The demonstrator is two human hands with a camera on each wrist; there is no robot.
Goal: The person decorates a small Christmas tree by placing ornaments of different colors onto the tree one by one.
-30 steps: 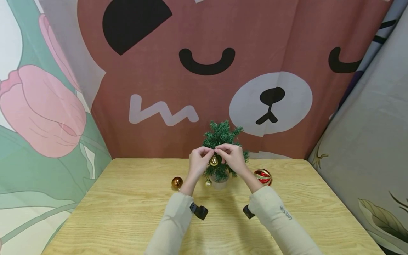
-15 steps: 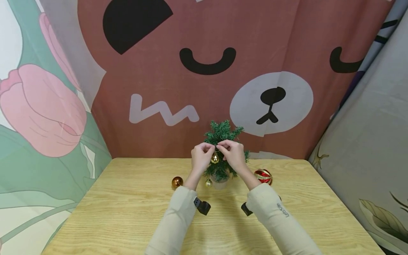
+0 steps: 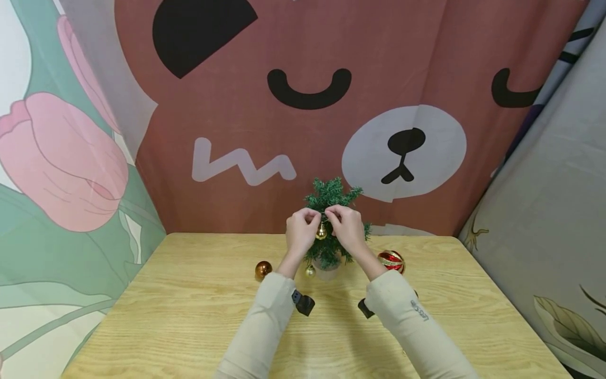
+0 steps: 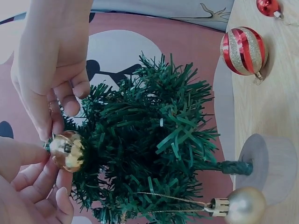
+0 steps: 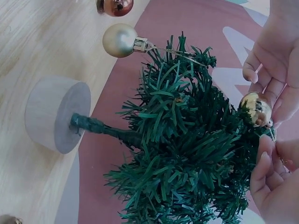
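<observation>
A wooden table point(image 3: 189, 326) spreads beneath both forearms, its grain pale; beyond the hands hangs a brown cloth point(image 3: 227, 116) printed with a sleepy bear's face; to the left of the hands a cloth with a pink tulip point(image 3: 71, 168) closes that side, and to their right a grey cloth point(image 3: 558, 200) with printed leaves; the sleeves point(image 3: 260, 326) are cream, and a black device point(image 3: 303, 303) sits at each wrist.

The left hand point(image 3: 302, 231) and right hand point(image 3: 347, 227) meet in front of the green tree point(image 3: 331, 193), fingertips close together; the left pinches with thumb and forefinger at the cord point(image 5: 274, 135) just above the shiny gold ball point(image 3: 322, 230), and the right pinches that same cord from its own side, its other fingers bent; the ball hangs between the two hands, against the branches.

Below the hands, a matte gold ball point(image 3: 310, 271) dangles by a thread from a low branch, near the tree's round base point(image 5: 42, 114); a copper ball point(image 3: 263, 270) lies left of the left wrist; a striped ball point(image 3: 392, 261) rests right of the right wrist; past it lies a small red ball point(image 4: 268, 7), partly cut off.
</observation>
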